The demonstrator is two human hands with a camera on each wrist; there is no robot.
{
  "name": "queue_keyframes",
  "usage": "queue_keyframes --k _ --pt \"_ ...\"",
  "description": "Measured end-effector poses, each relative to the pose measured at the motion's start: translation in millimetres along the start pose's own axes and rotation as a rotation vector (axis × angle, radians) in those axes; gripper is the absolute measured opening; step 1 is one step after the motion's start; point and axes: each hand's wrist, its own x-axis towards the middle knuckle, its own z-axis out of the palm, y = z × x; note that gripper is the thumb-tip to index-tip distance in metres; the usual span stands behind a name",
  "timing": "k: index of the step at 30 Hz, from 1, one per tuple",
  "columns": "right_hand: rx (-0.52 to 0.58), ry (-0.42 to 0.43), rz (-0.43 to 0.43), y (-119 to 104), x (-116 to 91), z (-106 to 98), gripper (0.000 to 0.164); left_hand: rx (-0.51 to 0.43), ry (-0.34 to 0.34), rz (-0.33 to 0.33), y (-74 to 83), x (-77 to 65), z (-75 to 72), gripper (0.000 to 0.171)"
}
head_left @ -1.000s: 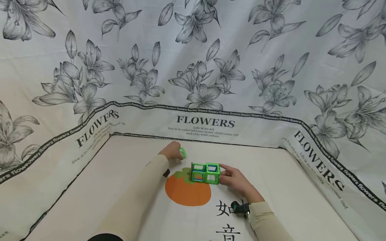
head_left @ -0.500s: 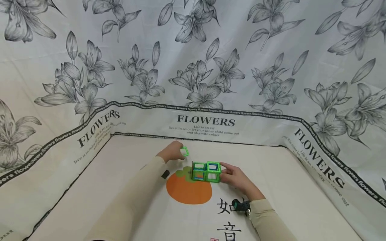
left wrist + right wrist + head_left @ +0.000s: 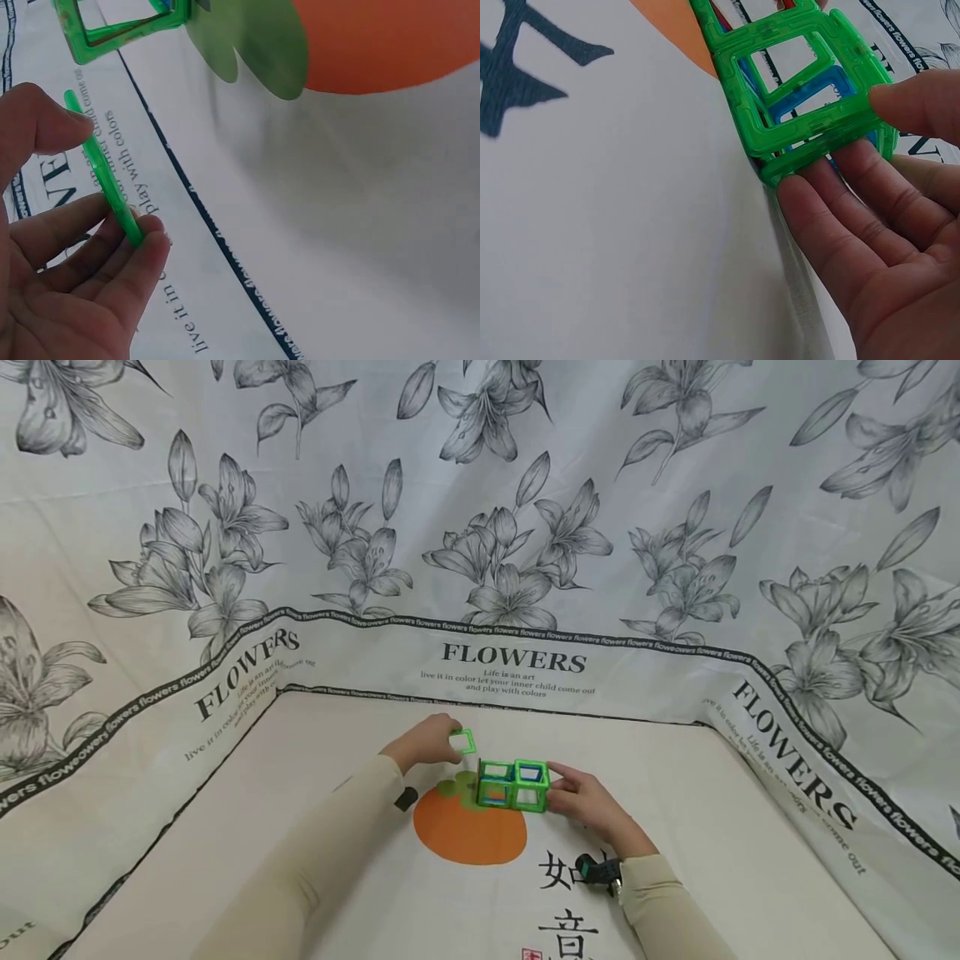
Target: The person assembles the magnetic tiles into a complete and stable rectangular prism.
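My left hand point(image 3: 426, 743) pinches a single green square magnetic tile point(image 3: 107, 176) between thumb and fingertips; the tile appears edge-on in the left wrist view. To its right is a two-cube structure of green and blue magnetic tiles point(image 3: 514, 795), over the top of the printed orange fruit. My right hand point(image 3: 592, 806) grips the structure's right end, thumb on one edge and fingertips against the end tile point(image 3: 821, 154). A small gap separates the loose tile from the structure. Whether the structure touches the table cannot be told.
A white cloth point(image 3: 720, 827) covers the table, printed with an orange fruit point(image 3: 470, 835) and black characters point(image 3: 567, 935). Floral curtains point(image 3: 510, 568) enclose the back and both sides. A black wrist device point(image 3: 597, 870) sits on the right wrist.
The left hand has drawn slightly left and turned the green tile, so its square outline shows more fully in the head view. The right hand and the structure have barely moved.
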Motion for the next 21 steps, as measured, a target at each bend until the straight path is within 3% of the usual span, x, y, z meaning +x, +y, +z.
queue_keyframes --k 12,18,21 --pt "0.019 -0.012 -0.010 2 2 -1 0.063 0.016 -0.013 0.066 14.8 -9.1 0.4 0.062" --pt "0.019 -0.034 -0.014 -12 -7 -1 0.062 0.023 -0.026 0.080 27.6 -14.5 4.1 0.059" --pt "0.018 -0.023 -0.014 -3 -2 -2 0.062 0.030 -0.037 0.097 31.6 -14.7 6.9 0.059"
